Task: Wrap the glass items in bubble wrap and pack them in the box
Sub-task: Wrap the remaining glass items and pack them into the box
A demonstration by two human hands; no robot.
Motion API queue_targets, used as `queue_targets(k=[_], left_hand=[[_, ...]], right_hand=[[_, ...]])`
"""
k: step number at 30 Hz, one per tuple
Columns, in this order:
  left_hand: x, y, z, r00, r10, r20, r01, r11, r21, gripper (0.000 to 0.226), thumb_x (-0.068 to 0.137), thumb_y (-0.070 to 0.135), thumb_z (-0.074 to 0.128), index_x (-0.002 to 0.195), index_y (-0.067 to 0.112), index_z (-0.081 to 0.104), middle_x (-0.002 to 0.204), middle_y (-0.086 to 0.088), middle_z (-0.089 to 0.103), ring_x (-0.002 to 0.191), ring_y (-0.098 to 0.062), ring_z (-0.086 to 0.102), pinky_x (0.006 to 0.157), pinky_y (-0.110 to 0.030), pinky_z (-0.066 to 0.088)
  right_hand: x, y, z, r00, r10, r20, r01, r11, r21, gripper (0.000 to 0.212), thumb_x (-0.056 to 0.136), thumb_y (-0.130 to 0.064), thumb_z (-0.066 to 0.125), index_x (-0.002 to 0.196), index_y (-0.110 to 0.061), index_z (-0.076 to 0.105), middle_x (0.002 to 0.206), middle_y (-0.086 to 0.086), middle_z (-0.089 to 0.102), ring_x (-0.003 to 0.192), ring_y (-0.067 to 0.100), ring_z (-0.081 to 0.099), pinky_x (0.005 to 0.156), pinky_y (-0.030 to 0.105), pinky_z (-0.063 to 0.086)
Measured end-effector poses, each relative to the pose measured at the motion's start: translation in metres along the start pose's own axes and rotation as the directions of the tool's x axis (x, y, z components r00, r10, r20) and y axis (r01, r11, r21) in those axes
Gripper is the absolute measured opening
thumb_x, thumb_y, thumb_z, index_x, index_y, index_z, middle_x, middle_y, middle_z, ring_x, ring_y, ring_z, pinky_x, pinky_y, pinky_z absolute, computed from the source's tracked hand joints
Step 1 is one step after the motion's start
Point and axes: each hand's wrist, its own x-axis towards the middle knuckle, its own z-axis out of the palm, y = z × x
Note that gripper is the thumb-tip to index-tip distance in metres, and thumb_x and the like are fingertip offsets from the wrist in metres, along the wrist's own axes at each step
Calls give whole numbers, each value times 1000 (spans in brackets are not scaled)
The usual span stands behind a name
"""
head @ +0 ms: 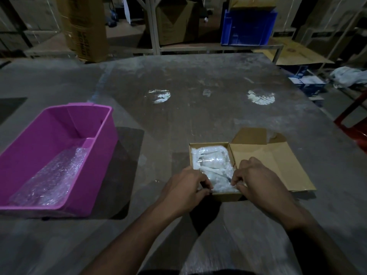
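A small brown cardboard box [226, 196] stands open on the table in front of me, its lid [278, 167] folded flat to the right. Inside lies a bundle wrapped in bubble wrap [213, 162], filling the box. My left hand [186, 188] is at the box's near left corner, fingers pinched on the edge of the wrap. My right hand [258, 179] is at the near right corner, fingertips also pinching the wrap. What is inside the wrap is hidden.
A purple plastic tub [95, 155] sits on the left with a sheet of bubble wrap [51, 175] in it. The grey table [198, 108] stretches ahead. Beyond it stand cardboard cartons, a blue crate [248, 24] and a red stool [353, 124] at right.
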Motion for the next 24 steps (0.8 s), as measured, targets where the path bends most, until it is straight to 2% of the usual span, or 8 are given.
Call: queue_targets(k=[5,7,9,12,15,18,21,24], left_hand=[[2,4,-1,999,39,14,-39,999,-7,12,95,31,67,105,31,73,94,20,48,102,-3,51,74,-21,37],[1,2,2,1000,27,-6,-27,999,-35,10,95,29,65,103,32,69,93,20,50,97,-2,52,73,-23,40],[0,-1,4,999,-3,-38,-1,995,-102,9,95,27,62,100,34,65,89,22,53,85,0,53,70,-25,44],[-2,-3,7,993,-63,-97,30,950,-310,12,96,22,61,97,34,59,81,19,62,69,-3,61,64,-32,53],[-1,1,6,977,-172,-127,65,804,-591,14,97,32,64,108,35,56,97,13,68,77,-10,71,73,-46,61],[2,7,4,953,-283,-105,108,643,-758,66,80,47,82,133,36,44,124,16,61,91,-9,73,82,-43,63],[6,14,8,927,-361,-101,104,508,-855,89,75,28,91,145,27,35,133,5,57,98,-11,73,89,-44,61],[10,18,13,912,-401,-89,79,383,-920,81,80,7,86,144,22,38,121,-7,65,97,-21,74,90,-49,61]], right_hand=[[1,-2,-2,999,46,12,-45,998,-35,19,89,-19,62,95,-35,73,94,-14,54,101,9,47,65,25,35],[-1,2,-6,998,57,-7,-57,996,62,19,85,-18,69,88,-36,71,92,-18,53,95,5,45,65,27,37],[-2,7,-10,995,94,-14,-89,973,213,21,81,-15,72,80,-36,70,94,-19,61,92,5,53,71,31,47],[0,11,-13,982,191,-2,-170,878,447,17,80,-17,76,77,-33,71,87,-18,71,80,2,65,74,35,56],[2,6,-11,969,246,-26,-190,809,556,15,80,-24,82,76,-32,70,75,-16,72,70,0,66,68,33,56],[1,-7,-11,966,248,-78,-143,758,637,17,82,-23,82,76,-27,66,76,-10,73,69,9,69,65,33,56],[1,-17,-12,966,252,-65,-114,636,764,16,85,-11,79,80,-17,64,79,0,74,66,16,72,64,36,58],[2,-19,-14,968,251,-19,-119,526,842,18,83,-5,80,82,-7,62,80,10,74,66,19,74,63,33,57]])
